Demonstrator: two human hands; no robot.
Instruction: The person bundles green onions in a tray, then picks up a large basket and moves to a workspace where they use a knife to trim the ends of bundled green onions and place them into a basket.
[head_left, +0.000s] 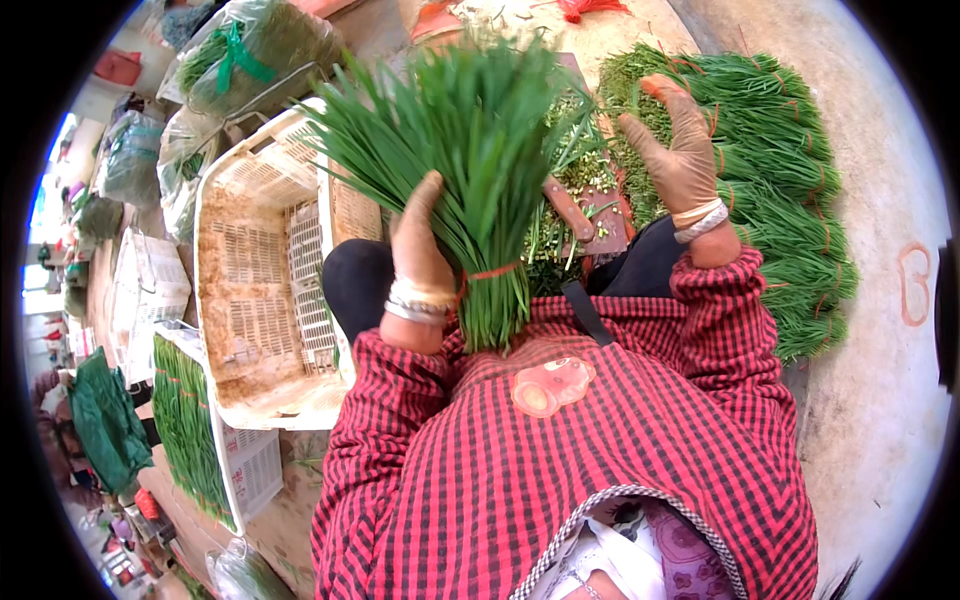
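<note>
My gloved left hand (420, 247) grips a large bunch of garlic chives (480, 150) in front of my body. A red-orange tie (491, 272) circles the bunch near its lower, cut end, and the leaves fan out at the far end, slightly blurred. My gloved right hand (679, 150) is raised to the right with thumb and fingers apart, holding nothing. Just beyond that hand lie rows of tied chive bunches (787, 187). Between my knees, a knife's wooden handle (568, 210) shows above a reddish board (611, 229) strewn with trimmings; the bunch hides the blade.
A dirty white plastic crate (247, 247) stands at my left knee. Behind it is a crate (259, 465) packed with upright chives (184, 420). Plastic-bagged greens (259, 67) stand at the upper left. Red plastic strands (589, 7) lie at the top. A person (56, 420) is at the far left.
</note>
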